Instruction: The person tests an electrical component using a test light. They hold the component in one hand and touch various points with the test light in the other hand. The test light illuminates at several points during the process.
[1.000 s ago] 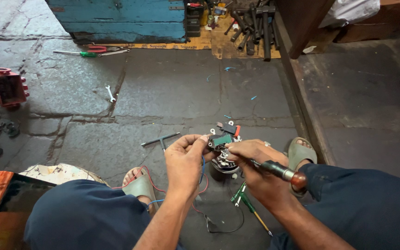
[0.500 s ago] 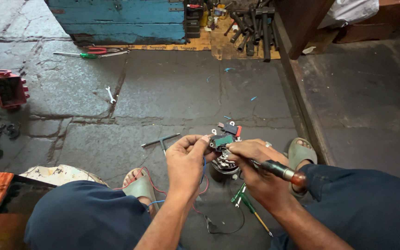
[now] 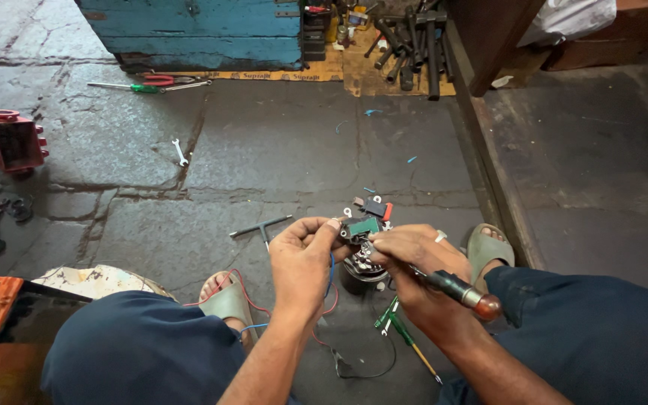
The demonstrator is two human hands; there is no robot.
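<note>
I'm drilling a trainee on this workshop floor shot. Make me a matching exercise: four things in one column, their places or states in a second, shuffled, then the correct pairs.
Things:
1. T-handle wrench
2. small spanner
3. screwdriver with the dark handle and reddish end
4. red metal housing

Places:
A. gripped in the right hand
B. at the left edge of the floor
C. on the floor just beyond the left hand
D. alone on the stone slab, farther out, toward the blue box

Pairs: 1-C, 2-D, 3-A, 4-B

T-wrench [image 3: 261, 227] left of hands' assembly [image 3: 361, 247]
</note>
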